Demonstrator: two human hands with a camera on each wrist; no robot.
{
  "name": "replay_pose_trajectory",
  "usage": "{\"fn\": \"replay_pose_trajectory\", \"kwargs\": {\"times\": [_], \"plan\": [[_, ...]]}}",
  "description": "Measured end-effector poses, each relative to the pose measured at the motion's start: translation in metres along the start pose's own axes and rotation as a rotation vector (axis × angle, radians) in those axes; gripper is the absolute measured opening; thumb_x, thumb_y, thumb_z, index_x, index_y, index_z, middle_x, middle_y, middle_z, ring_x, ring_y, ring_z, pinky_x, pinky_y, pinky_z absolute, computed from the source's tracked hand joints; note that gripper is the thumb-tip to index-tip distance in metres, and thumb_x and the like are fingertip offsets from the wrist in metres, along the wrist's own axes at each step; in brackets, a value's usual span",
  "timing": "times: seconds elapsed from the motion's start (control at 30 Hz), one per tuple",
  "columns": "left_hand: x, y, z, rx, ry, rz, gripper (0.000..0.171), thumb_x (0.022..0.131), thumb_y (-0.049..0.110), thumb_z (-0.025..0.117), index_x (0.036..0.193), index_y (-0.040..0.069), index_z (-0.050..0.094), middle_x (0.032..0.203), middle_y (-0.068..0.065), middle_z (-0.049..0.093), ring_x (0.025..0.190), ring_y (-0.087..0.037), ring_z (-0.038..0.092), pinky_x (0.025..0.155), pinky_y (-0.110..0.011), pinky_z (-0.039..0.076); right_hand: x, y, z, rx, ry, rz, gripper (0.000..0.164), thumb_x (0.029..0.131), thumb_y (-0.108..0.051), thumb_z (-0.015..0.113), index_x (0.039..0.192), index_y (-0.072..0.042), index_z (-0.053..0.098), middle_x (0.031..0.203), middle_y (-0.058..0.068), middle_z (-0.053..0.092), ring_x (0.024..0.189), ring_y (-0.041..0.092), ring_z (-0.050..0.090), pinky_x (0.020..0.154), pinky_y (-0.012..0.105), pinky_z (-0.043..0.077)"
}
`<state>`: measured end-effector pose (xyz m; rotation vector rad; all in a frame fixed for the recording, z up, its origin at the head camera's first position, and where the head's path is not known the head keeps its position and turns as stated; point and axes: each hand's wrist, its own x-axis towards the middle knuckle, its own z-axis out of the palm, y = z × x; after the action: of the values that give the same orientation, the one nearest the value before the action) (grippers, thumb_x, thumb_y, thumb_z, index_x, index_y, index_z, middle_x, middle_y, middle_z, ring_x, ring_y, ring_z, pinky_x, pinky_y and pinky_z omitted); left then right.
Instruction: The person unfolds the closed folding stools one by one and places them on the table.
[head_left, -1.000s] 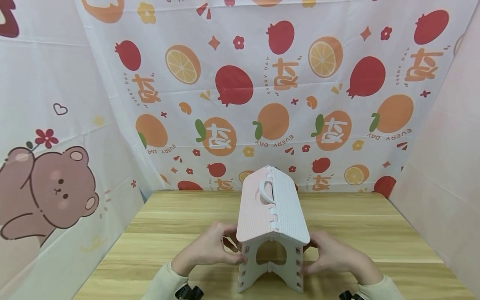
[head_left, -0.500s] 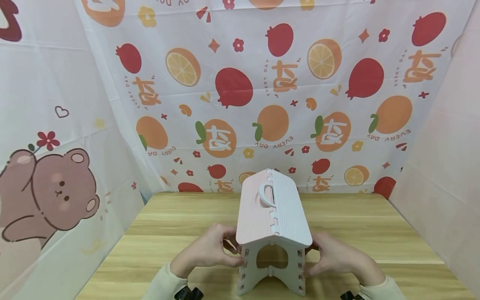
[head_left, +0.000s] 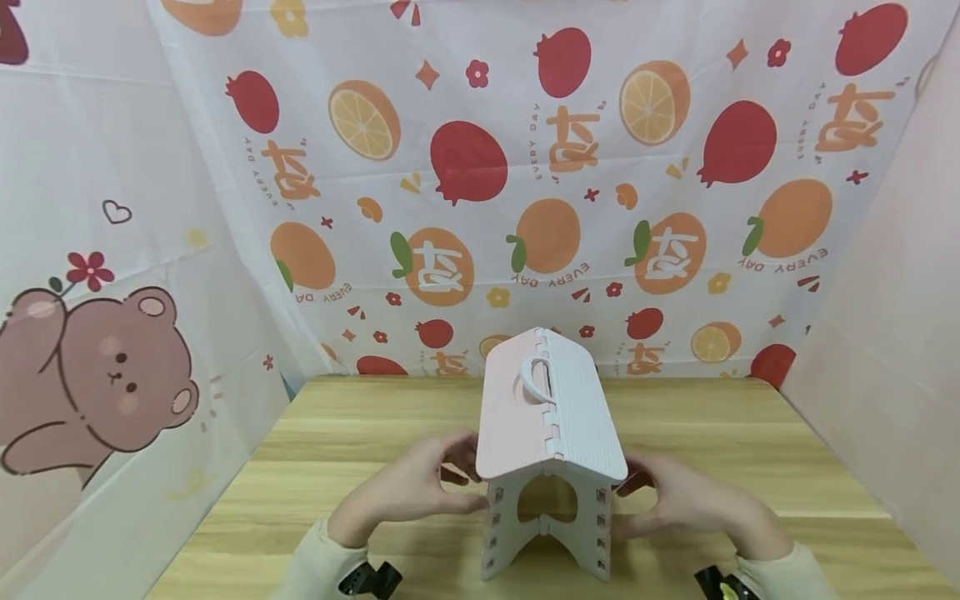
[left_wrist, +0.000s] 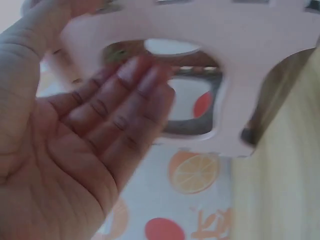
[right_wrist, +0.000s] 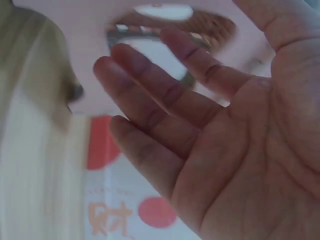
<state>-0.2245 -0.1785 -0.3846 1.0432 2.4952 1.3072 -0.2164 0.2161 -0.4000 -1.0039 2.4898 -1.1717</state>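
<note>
A small toy house [head_left: 585, 408] stands upright on the table, its roof half pink and half white with a white handle on the ridge. Its white front wall [head_left: 510, 525] has a round-cornered opening and an arched bottom. To its left is my left hand [head_left: 408, 487], thumb and fingers spread apart at the side wall. My right hand [head_left: 686, 504] is spread the same way at the right side. In the left wrist view, loosely extended fingers [left_wrist: 120, 110] overlap the window of the pink wall [left_wrist: 240, 65]. Similarly extended fingers [right_wrist: 150, 100] front the other wall in the right wrist view.
The wooden tabletop [head_left: 360, 417] runs back to a fruit-printed curtain [head_left: 480, 250]. A bear-printed cloth [head_left: 187, 292] hangs on the left and a pale cloth [head_left: 877, 375] on the right.
Both hands have loosened from the house's side walls, their palms drawing slightly outward and the gaps between thumb and fingers widening. The house still stands in place; the head view tilts slightly.
</note>
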Motion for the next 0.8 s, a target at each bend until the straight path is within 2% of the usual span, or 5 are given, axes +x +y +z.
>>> {"fn": "replay_pose_trajectory", "kwargs": {"times": [0.2, 0.33, 0.47, 0.63, 0.8], "plan": [[0.002, 0.019, -0.02, 0.094, 0.243, 0.025, 0.049, 0.101, 0.025, 0.077, 0.143, 0.006, 0.061, 0.137, -0.012, 0.072, 0.129, -0.033, 0.069, 0.107, -0.05, 0.06, -0.014, -0.015, -0.031, -0.183, 0.212, 0.019, 0.048, 0.103, -0.03, 0.074, 0.145, -0.009, 0.061, 0.141, 0.007, 0.071, 0.127, 0.023, 0.069, 0.104, 0.026, 0.056], [0.012, 0.032, -0.024, 0.184, 0.337, 0.033, 0.064, 0.101, 0.037, 0.077, 0.154, 0.009, 0.055, 0.156, -0.01, 0.061, 0.147, -0.032, 0.057, 0.117, -0.051, 0.051, -0.008, -0.03, -0.041, -0.295, 0.368, 0.028, 0.046, 0.109, -0.03, 0.064, 0.152, -0.017, 0.057, 0.151, 0.006, 0.066, 0.137, 0.033, 0.065, 0.112, 0.047, 0.055], [0.026, 0.041, -0.022, 0.279, 0.332, 0.028, 0.078, 0.098, 0.048, 0.077, 0.162, 0.013, 0.047, 0.167, -0.004, 0.05, 0.156, -0.029, 0.046, 0.125, -0.056, 0.042, 0.008, -0.043, -0.042, -0.354, 0.415, -0.02, 0.057, 0.109, -0.032, 0.064, 0.162, -0.018, 0.047, 0.163, 0.01, 0.055, 0.149, 0.04, 0.054, 0.114, 0.069, 0.047], [0.043, 0.045, -0.015, 0.312, 0.275, 0.004, 0.09, 0.095, 0.054, 0.078, 0.166, 0.013, 0.042, 0.174, -0.001, 0.038, 0.162, -0.028, 0.036, 0.129, -0.059, 0.035, 0.03, -0.056, -0.037, -0.389, 0.363, -0.074, 0.073, 0.106, -0.037, 0.069, 0.167, -0.013, 0.038, 0.172, 0.015, 0.041, 0.156, 0.043, 0.042, 0.12, 0.071, 0.04], [0.051, 0.044, -0.008, 0.321, 0.231, 0.009, 0.093, 0.093, 0.057, 0.078, 0.166, 0.013, 0.041, 0.175, -0.003, 0.035, 0.162, -0.028, 0.036, 0.13, -0.056, 0.036, 0.045, -0.06, -0.03, -0.377, 0.294, -0.094, 0.083, 0.103, -0.04, 0.072, 0.169, -0.008, 0.032, 0.174, 0.019, 0.035, 0.159, 0.045, 0.036, 0.123, 0.069, 0.036]]}}
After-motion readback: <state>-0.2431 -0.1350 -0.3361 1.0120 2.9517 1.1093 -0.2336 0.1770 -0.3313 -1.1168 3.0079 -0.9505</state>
